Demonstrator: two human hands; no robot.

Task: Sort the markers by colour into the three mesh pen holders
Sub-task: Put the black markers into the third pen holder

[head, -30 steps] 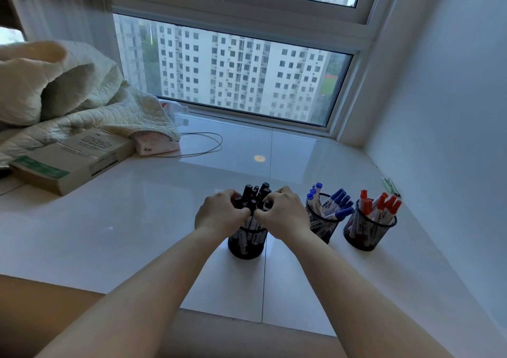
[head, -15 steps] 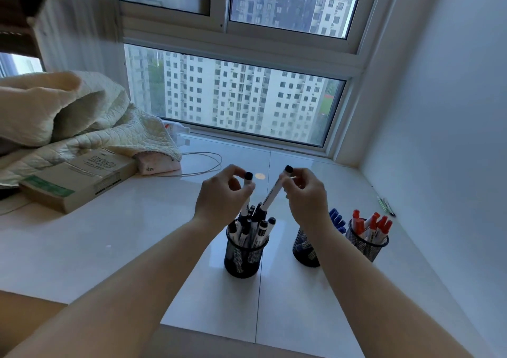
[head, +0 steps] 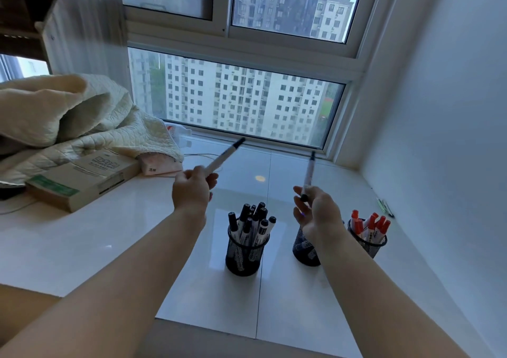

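Each hand held one black-capped marker above the table. The left hand [head: 192,190] was closed in a fist-like grip on the lower end of its marker [head: 223,157], whose long axis slanted up and to the right, capped tip toward the window. The right hand [head: 315,209] pinched the lower end of its marker [head: 308,172] between thumb and fingertips, the rest of the hand loosely open; that marker stood nearly upright.

The holder of black markers [head: 244,253] stood on the table between the two forearms, below and nearer to the camera than both grips, so each marker lay above and beyond it. The left grip looked slightly nearer to it. The middle holder [head: 304,248] was largely hidden behind the right wrist; the holder of red markers [head: 369,241] stood just beside it to the right.

Any return to the black holder would probably need each marker tipped upright and brought down and inward.
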